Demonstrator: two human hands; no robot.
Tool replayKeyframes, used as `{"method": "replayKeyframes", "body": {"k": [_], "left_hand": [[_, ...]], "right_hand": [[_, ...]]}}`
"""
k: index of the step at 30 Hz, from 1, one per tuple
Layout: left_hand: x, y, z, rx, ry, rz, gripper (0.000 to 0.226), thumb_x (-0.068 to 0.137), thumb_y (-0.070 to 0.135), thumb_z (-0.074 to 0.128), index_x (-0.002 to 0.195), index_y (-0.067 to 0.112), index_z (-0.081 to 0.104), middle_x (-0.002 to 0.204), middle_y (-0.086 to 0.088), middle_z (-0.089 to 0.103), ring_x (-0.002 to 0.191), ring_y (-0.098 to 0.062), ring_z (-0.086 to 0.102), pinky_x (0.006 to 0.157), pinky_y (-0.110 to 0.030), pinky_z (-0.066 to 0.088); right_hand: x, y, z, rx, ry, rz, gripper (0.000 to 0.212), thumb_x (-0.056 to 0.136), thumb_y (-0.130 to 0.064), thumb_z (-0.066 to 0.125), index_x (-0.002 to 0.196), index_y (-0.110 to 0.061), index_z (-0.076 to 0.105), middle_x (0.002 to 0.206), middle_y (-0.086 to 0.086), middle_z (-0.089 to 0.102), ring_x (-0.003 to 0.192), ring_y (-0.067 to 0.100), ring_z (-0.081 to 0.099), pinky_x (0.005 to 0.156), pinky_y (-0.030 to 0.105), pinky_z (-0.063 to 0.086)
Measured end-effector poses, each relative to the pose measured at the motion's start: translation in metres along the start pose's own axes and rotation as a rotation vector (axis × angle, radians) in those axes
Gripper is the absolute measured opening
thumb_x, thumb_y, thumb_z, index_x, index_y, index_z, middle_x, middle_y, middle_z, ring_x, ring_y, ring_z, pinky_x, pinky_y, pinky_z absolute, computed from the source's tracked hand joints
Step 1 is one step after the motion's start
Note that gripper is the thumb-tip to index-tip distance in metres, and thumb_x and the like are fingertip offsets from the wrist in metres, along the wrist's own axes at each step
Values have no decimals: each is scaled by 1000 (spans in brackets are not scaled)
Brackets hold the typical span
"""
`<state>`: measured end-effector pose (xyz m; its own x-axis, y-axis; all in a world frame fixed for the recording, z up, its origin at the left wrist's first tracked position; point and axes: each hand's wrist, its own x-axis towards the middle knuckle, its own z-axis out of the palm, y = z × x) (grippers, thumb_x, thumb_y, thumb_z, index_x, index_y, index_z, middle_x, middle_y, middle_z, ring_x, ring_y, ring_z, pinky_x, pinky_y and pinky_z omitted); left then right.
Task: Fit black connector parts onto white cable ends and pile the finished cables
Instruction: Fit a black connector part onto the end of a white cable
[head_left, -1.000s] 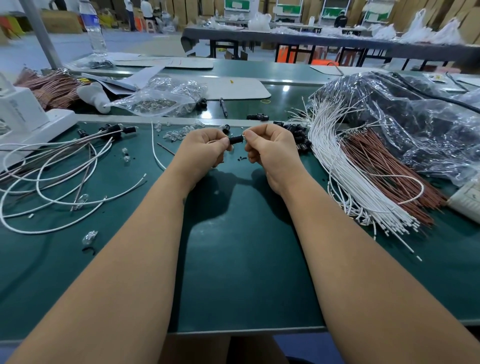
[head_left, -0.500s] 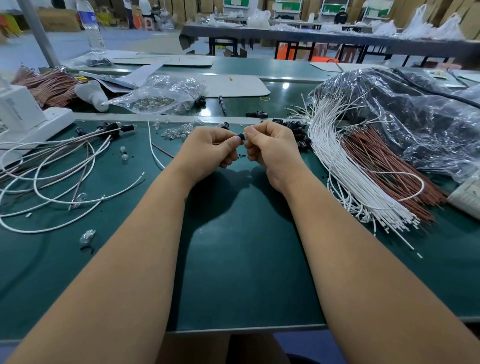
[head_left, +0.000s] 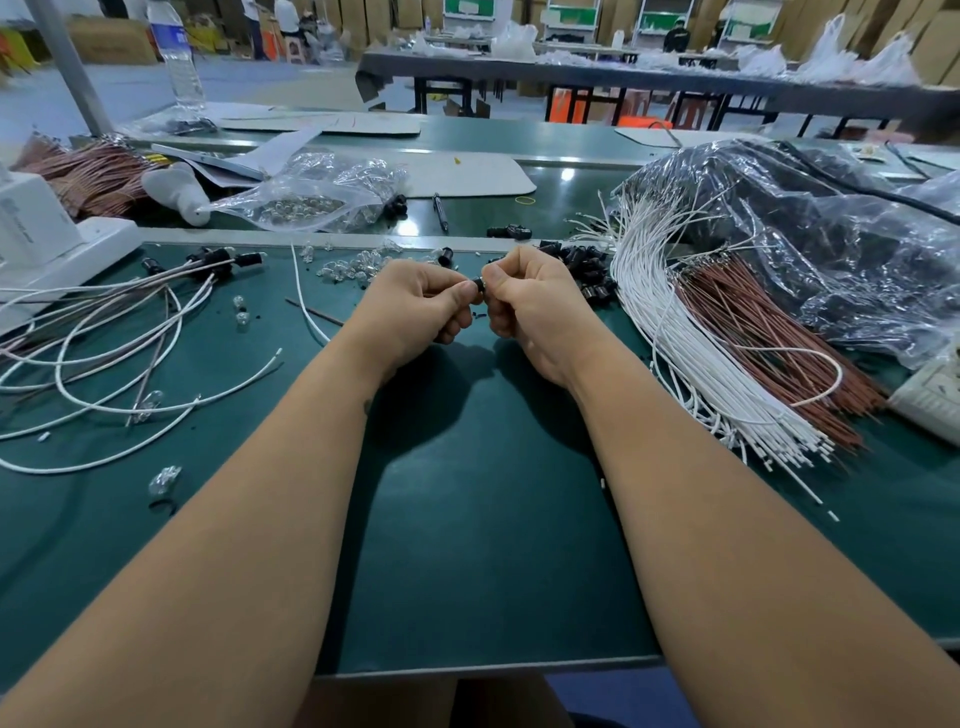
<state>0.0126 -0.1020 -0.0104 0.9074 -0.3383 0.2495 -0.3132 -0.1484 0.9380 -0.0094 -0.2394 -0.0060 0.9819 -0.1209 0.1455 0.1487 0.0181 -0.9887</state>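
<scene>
Both hands are raised a little above the green table (head_left: 493, 545), with the fingers curled and the knuckles near each other. The left hand (head_left: 415, 306) and the right hand (head_left: 530, 306) pinch one small black connector (head_left: 479, 285) between their fingertips. A white cable (head_left: 306, 301) runs away behind the left hand. Finished cables (head_left: 104, 353) lie in loose loops to the left. A bundle of white cables (head_left: 691, 353) lies to the right, beside brown wires (head_left: 769, 343). More black connectors (head_left: 587, 262) lie just behind the right hand.
</scene>
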Motion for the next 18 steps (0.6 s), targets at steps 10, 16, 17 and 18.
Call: {"method": "replayKeyframes", "body": {"k": [10,16,17,18], "left_hand": [[3,1,7,-13,37,73,25,97,10,54,78,18,69,58,4,59,50,-3,50,54,-16,46],[8,-3,5,13,4,32,18,98,10,52,91,16,67,65,3,59,51,-4,47,54,-17,41],[8,-4,4,-1,14,11,18,98,8,50,94,15,66,66,3,58,51,-4,46,55,-17,41],[9,-5,2,-15,27,-10,19,98,6,48,99,13,66,68,3,58,52,-3,46,56,-17,41]], "right_hand": [[3,4,7,39,124,-86,19,96,-12,53,78,-14,48,55,-4,51,49,12,41,50,25,36],[7,6,10,143,236,-72,20,99,-20,53,80,-15,49,56,-6,49,43,5,39,47,20,36],[8,4,8,202,263,-61,21,100,-19,51,80,-15,48,54,-6,47,43,6,38,47,20,36],[8,3,5,235,282,-51,22,101,-19,50,80,-14,47,56,-4,48,44,7,38,47,21,36]]}}
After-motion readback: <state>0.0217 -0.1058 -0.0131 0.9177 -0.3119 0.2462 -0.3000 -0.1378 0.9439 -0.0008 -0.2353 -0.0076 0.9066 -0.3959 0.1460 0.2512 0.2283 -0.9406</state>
